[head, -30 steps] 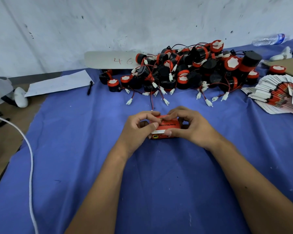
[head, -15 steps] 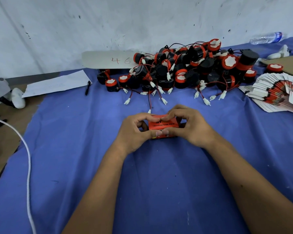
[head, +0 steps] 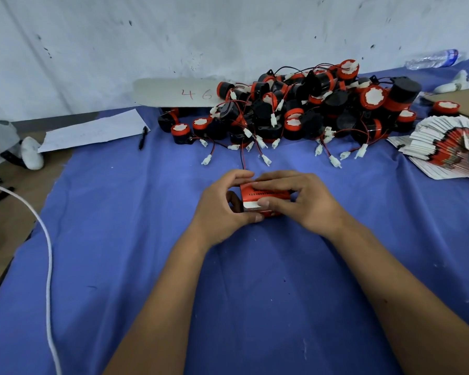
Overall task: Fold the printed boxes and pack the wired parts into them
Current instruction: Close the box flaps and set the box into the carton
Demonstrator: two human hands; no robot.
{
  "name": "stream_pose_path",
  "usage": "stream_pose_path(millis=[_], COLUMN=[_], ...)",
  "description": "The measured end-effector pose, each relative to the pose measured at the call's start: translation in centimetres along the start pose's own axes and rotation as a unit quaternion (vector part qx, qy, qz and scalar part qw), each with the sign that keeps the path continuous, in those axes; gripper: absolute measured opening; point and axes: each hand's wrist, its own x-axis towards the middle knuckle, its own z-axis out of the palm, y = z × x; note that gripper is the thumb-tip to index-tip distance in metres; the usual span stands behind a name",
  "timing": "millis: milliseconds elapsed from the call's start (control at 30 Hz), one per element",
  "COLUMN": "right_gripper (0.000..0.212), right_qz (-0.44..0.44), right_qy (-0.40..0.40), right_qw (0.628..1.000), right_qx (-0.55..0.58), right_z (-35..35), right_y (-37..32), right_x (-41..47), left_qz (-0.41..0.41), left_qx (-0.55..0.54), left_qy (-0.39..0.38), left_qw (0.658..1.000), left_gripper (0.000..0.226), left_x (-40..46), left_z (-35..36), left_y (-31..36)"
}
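Holding a small red printed cardboard box [head: 263,197] at the centre of the frame, both hands close round it from either side just above the blue cloth-covered table [head: 119,239]. The left hand [head: 222,209] curls round the box's left end, thumb underneath and fingers arched over the top. The right hand [head: 306,201] pinches the near face, its thumb pressed flat on the white panel.

Judging by its look, the box is thin card: light, easily dented, with flaps that spring back unless held down. It is best gripped along the edges and corners, where the card is stiffest, not on the broad faces.

Above the hands, in the upper middle, lies the heap of black-and-red round wired parts [head: 303,109] with white plug ends; these look hard and compact, but their thin leads tangle, so each wants lifting by its body. At the right edge fans a stack of flat unfolded printed boxes [head: 444,150].
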Motion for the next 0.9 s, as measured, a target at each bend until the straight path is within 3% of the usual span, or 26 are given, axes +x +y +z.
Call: stream_pose_path(millis=[667,900], right_gripper=[0.027,0.027], right_qz=[0.022,0.061], right_qy=[0.054,0.043], right_qw=[0.998,0.997], right_qx=[-0.032,0.037], right_z=[0.8,0.8], right_y=[-1.1,-1.3], right_x=[-0.1,-0.3], left_qz=[0.007,0.002], left_qx=[-0.005,-0.011], left_qy=[0.002,-0.001], left_qw=[1.000,1.000], left_gripper=[0.079,0.073], left_x=[-0.2,-0.2], left_z=[0.3,0.2], left_y=[0.4,0.4])
